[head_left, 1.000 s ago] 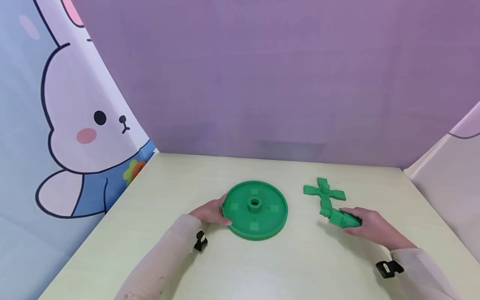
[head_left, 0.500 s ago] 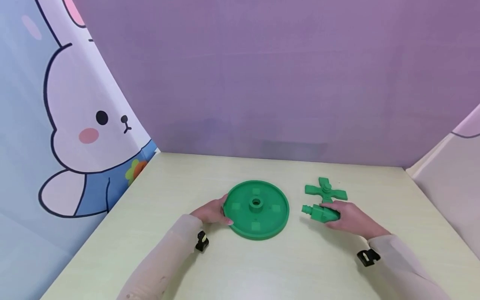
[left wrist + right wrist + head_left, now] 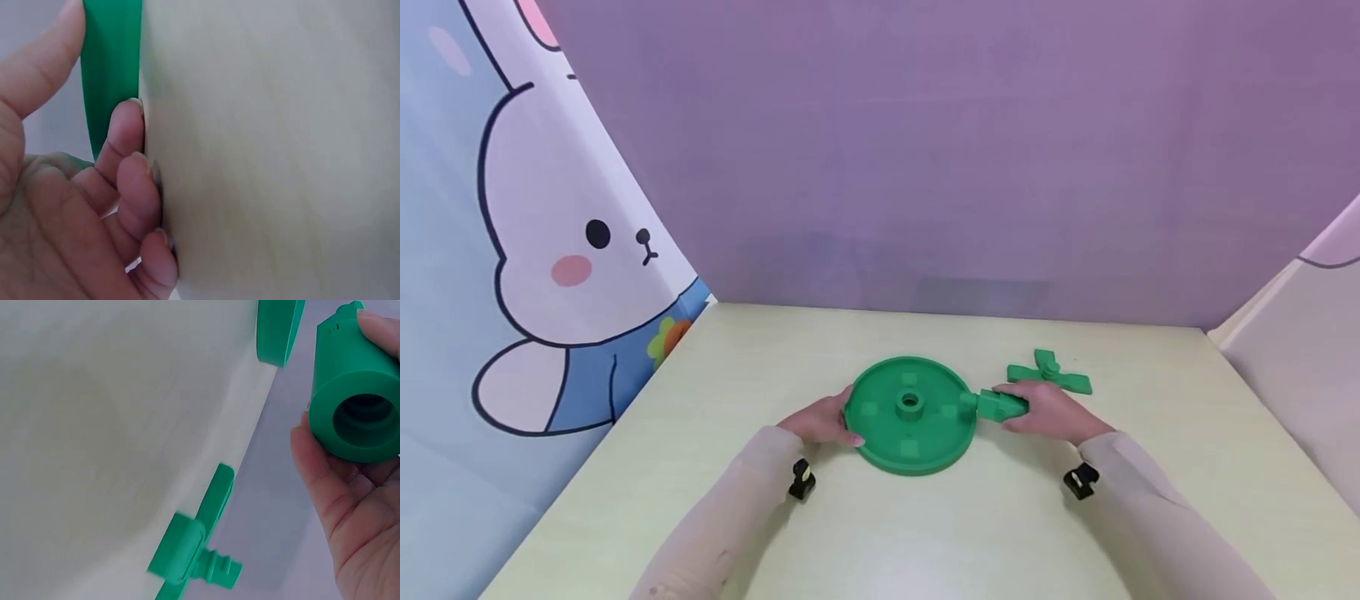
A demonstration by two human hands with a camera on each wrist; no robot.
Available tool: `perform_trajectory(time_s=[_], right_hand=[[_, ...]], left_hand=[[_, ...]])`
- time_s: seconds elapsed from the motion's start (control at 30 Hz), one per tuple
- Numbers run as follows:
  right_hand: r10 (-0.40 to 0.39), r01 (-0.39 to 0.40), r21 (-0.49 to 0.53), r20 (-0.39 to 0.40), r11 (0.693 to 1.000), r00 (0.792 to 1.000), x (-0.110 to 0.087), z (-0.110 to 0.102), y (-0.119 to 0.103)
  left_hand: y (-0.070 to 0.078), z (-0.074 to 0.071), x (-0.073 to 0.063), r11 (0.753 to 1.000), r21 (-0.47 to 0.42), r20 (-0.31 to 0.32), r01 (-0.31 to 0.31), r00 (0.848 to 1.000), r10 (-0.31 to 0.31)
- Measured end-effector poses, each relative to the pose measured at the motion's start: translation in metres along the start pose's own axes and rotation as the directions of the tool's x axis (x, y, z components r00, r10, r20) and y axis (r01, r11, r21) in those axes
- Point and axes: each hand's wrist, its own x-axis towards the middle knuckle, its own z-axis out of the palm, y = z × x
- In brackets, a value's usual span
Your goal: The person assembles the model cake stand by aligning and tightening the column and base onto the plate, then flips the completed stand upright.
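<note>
In the head view a green round disc point(image 3: 880, 443) with a raised rim and a hollow central hub lies on the table. My left hand point(image 3: 820, 419) grips its left edge, thumb at the rim; in the left wrist view the curled fingers point(image 3: 139, 197) rest against the tabletop. My right hand point(image 3: 1054, 411) holds a green block-like connector point(image 3: 997, 406), its stepped plug pointing left over the disc's right edge. The right wrist view shows the connector's round end point(image 3: 325, 422) with a deep socket. Behind the right hand lies a green four-armed cross piece point(image 3: 1051, 375) with a ridged peg.
The pale wooden table point(image 3: 895, 533) ends at a purple cloth backdrop point(image 3: 925, 167). A cartoon rabbit cloth point(image 3: 550, 217) hangs on the left, and pale cloth point(image 3: 1307, 358) on the right. Each wrist wears a black clip-like mount point(image 3: 1081, 481).
My right hand has carried the connector left, from in front of the cross piece to the disc's right edge, turning its plug leftward. The left hand and disc stay put.
</note>
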Motion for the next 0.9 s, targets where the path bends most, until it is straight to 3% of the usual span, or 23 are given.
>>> perform_trajectory(time_s=[0.4,0.67,0.9], right_hand=[[0.028,-0.027,-0.007,0.041,1.0,0.999,0.023,0.003,-0.017],[0.028,-0.031,0.023,0.11,0.999,0.993,0.038,0.006,-0.03],[0.008,-0.006,-0.009,0.166,1.0,0.986,0.052,0.008,-0.039]], left_hand=[[0.001,0.0,0.001,1.0,-0.014,0.011,0.01,1.0,-0.01],[0.003,0.001,0.003,1.0,-0.02,0.021,0.021,1.0,-0.02],[0.003,0.001,0.005,0.999,-0.021,0.02,0.045,0.999,-0.045]])
